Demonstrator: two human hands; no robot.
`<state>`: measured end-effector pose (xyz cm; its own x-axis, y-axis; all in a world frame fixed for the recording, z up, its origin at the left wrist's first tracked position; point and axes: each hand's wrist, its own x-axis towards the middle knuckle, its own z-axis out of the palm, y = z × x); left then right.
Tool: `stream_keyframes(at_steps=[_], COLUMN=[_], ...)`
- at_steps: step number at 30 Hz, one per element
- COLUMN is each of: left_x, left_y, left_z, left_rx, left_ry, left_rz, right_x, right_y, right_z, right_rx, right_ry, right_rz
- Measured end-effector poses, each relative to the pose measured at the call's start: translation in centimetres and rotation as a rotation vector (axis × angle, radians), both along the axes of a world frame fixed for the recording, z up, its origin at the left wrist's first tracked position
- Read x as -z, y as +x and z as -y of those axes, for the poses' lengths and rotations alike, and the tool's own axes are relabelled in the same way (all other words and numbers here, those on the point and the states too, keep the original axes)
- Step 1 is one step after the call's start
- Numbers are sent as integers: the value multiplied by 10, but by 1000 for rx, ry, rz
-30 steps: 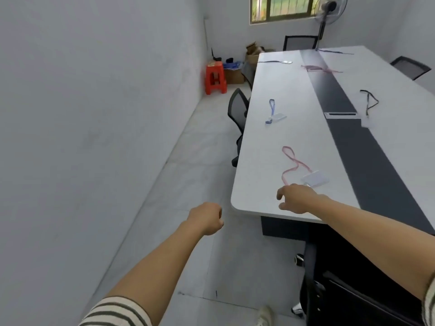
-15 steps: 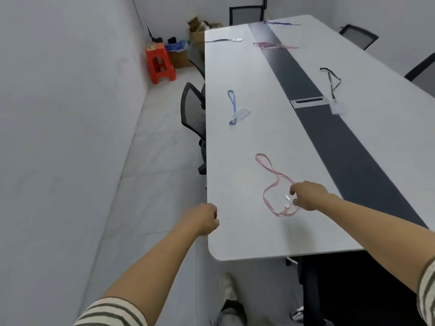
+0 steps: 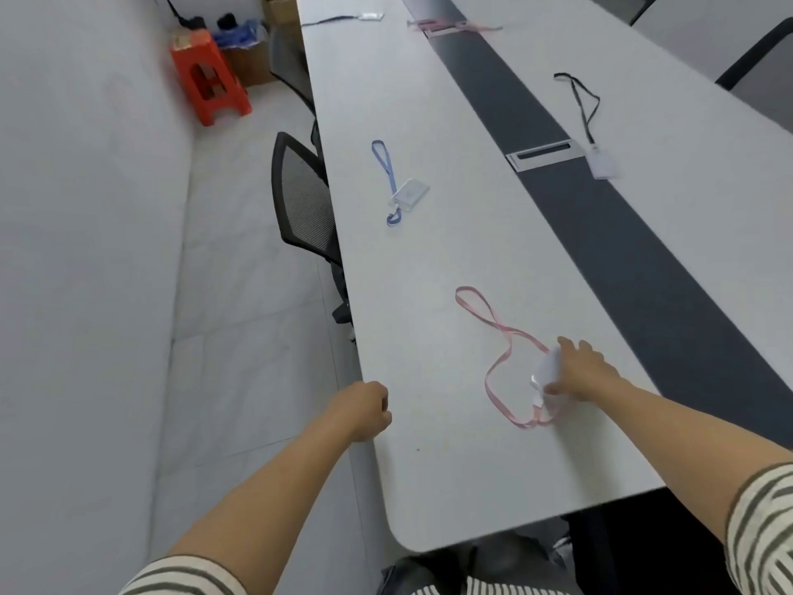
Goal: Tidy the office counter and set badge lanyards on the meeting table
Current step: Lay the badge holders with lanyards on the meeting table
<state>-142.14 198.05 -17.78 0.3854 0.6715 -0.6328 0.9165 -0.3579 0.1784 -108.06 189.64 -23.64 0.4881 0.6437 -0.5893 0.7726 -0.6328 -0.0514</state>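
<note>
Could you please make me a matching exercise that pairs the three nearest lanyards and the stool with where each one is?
Things:
1 pink lanyard
2 blue lanyard
3 black lanyard
4 red stool

Places:
A off the table, by the wall
B right of the dark strip
C its badge in the right hand
D beside the mesh chair

Pairs: 1-C, 2-D, 3-B, 4-A

On my feed I see a short-sleeved top: left sleeve and right sleeve, off-white with dark grey-green bands. The same striped shirt front shows below. Both forearms are uncovered down to left hand and right hand.
</note>
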Motion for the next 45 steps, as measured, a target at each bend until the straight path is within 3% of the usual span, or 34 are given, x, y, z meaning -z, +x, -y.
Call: stream_keyframes(at_steps=[5,9,16,24,31,37,42,45], left_x=[11,13,4,-17,-43,-60,-65,-60], left_y=[1,-1,-14,-73,-165,-258,-292,-294], left_z=[0,2,-6,-34,-95,-163,-207,-227], left_rx=[-40,-102,-300,-568,-979,-1148,-1365,-1432], left_ry=[-46,-73,-93,-154,-389,-524,-513,-520], left_rz=[-37,-40,105,316,718,1005,1264,1322], right_x=[15,10,-39,-117,-147,-150,-147,-145], right_y=[0,4,-47,-142,-257,-358,-397,-402], right_z=[-3,-15,-87,-159,-224,-270,-291,-302], right_rx=[84,-42,-240,-72,-5,-7,26,21], right_ry=[-22,29,289,413,441,414,323,247], right_rz=[73,74,-219,-722,-944,-1045,-1071,-1084])
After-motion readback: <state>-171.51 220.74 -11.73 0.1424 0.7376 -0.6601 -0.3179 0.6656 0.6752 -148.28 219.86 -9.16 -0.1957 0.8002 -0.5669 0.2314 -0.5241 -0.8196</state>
